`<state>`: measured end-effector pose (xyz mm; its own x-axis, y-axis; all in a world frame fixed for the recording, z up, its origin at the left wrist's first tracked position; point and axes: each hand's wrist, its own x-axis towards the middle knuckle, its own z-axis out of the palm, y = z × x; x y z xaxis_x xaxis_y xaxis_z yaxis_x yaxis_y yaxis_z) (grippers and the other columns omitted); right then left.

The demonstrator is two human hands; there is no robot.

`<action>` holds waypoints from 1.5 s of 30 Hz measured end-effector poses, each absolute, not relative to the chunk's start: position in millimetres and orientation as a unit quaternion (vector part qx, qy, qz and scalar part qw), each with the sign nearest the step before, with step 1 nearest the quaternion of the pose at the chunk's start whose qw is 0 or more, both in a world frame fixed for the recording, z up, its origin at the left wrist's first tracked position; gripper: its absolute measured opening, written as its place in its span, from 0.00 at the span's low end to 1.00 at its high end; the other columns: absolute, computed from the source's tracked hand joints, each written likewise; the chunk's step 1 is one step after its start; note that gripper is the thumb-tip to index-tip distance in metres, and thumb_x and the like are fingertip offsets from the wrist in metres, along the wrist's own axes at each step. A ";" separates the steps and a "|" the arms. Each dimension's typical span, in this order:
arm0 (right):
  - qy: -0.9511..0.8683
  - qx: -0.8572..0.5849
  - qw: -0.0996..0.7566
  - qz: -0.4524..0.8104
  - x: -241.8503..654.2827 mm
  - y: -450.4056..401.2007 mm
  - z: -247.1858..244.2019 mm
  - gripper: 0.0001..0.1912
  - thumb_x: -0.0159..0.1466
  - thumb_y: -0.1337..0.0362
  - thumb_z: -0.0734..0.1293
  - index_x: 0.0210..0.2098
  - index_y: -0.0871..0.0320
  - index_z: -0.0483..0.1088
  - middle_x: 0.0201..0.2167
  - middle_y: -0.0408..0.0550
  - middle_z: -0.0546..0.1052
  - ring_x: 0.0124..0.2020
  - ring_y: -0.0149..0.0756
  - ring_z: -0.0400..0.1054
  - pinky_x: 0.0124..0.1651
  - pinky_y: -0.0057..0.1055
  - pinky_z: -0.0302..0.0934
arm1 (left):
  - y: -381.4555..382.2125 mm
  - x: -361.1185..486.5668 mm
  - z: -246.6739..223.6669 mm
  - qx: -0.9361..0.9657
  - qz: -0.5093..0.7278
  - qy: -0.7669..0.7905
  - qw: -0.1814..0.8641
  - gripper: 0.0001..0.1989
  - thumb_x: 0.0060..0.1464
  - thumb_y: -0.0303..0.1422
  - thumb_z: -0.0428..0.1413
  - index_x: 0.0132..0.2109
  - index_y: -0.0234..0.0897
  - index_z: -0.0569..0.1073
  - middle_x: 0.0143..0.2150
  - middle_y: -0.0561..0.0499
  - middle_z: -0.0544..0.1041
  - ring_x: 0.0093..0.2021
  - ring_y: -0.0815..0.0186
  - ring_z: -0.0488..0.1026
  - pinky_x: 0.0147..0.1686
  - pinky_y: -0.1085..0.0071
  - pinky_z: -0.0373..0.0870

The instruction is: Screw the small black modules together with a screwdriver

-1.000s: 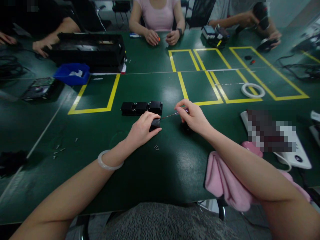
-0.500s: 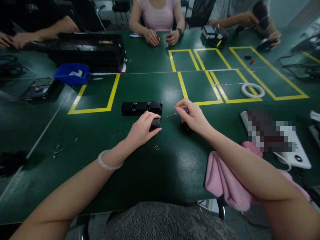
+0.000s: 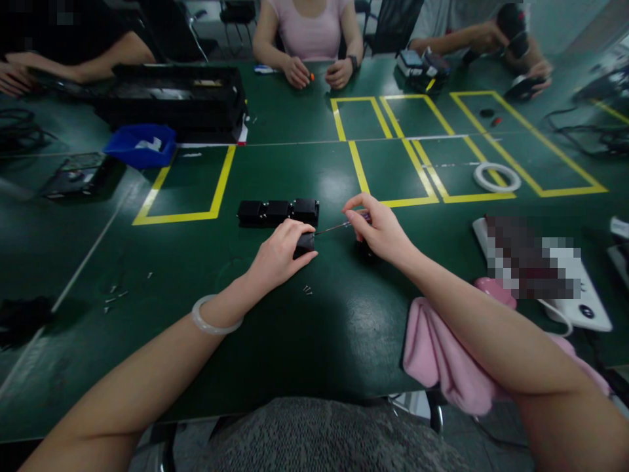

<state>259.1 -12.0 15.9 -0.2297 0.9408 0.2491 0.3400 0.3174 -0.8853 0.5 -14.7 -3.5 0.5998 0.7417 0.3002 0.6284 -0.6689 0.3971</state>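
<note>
My left hand (image 3: pixel 282 254) grips a small black block (image 3: pixel 305 243) on the green table, fingers over its top and thumb along its near side. In my right hand (image 3: pixel 372 226) is a thin screwdriver (image 3: pixel 334 228), its tip at the block's right edge. Just behind stands a row of black blocks (image 3: pixel 278 211) with small screws at their joints. Another dark piece (image 3: pixel 364 249) lies partly hidden under my right hand. Several loose screws (image 3: pixel 307 290) rest in front of the held block.
More screws (image 3: pixel 116 295) lie at left. A blue tray (image 3: pixel 141 145) and a long black housing (image 3: pixel 171 101) stand back left. At right are a white tape ring (image 3: pixel 497 177), a pink cloth (image 3: pixel 445 354) and a white device (image 3: pixel 584 308). People's hands are across the table.
Both my hands, the screwdriver and the held block look almost unmoved. At the far left, another person's hands have shifted slightly.
</note>
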 end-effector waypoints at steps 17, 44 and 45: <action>-0.707 -0.445 0.435 0.337 259.4 -11.6 15.1 0.09 0.71 0.66 0.64 0.50 0.52 0.64 0.26 0.36 0.66 0.23 0.31 0.64 0.32 0.34 0.57 | -14.6 1.0 -3.6 0.887 0.221 0.387 0.122 0.19 0.65 0.33 0.61 0.60 0.38 0.69 0.57 0.40 0.75 0.60 0.49 0.74 0.60 0.49 0.75; -0.700 -0.456 0.428 0.345 259.7 -11.9 16.9 0.04 0.72 0.63 0.64 0.46 0.52 0.65 0.23 0.35 0.67 0.21 0.31 0.63 0.31 0.33 0.56 | -14.4 0.7 -4.1 0.882 0.229 0.391 0.128 0.19 0.64 0.33 0.62 0.60 0.40 0.70 0.57 0.41 0.75 0.60 0.50 0.74 0.60 0.50 0.75; -0.698 -0.460 0.423 0.350 259.6 -11.7 17.0 0.03 0.73 0.62 0.64 0.45 0.52 0.65 0.22 0.35 0.66 0.21 0.31 0.62 0.30 0.33 0.55 | -14.5 0.6 -4.2 0.882 0.229 0.390 0.128 0.19 0.65 0.33 0.61 0.60 0.40 0.70 0.57 0.41 0.75 0.60 0.50 0.74 0.60 0.50 0.75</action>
